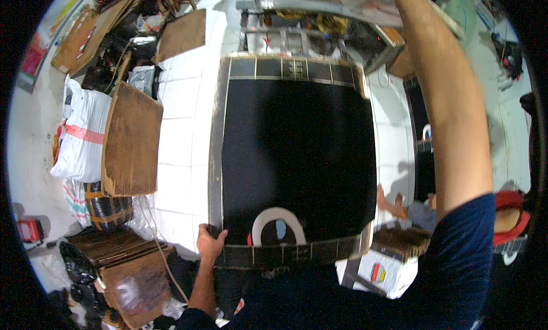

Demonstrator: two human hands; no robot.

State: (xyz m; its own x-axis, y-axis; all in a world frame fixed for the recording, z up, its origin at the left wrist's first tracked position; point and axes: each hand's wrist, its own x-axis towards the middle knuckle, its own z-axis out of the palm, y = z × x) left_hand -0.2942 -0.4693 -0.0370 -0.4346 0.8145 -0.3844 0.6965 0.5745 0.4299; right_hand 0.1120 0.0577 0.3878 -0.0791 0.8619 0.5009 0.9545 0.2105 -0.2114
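A large black board [297, 142] with a grey, white-lined border lies flat in front of me. Near its close edge it bears a pale arch shape [262, 219] around a light-blue oval [281, 229]. At the board's near left corner, my left hand [210, 244] grips the edge, with thumb and fingers on either side of something dark there. My right arm [454, 102] stretches up and away past the board's right side. It reaches toward a large tilted framed panel [337, 2] at the far end; the right hand itself is beyond the top of the picture.
Along the left are a brown wooden board [132, 142], a white wrapped parcel [88, 119] and a cardboard stack [134, 278]. White tiled floor [182, 124] borders the board. At right, another person's bare limb [394, 205] shows, with a red-rimmed round object [512, 219] beyond my sleeve.
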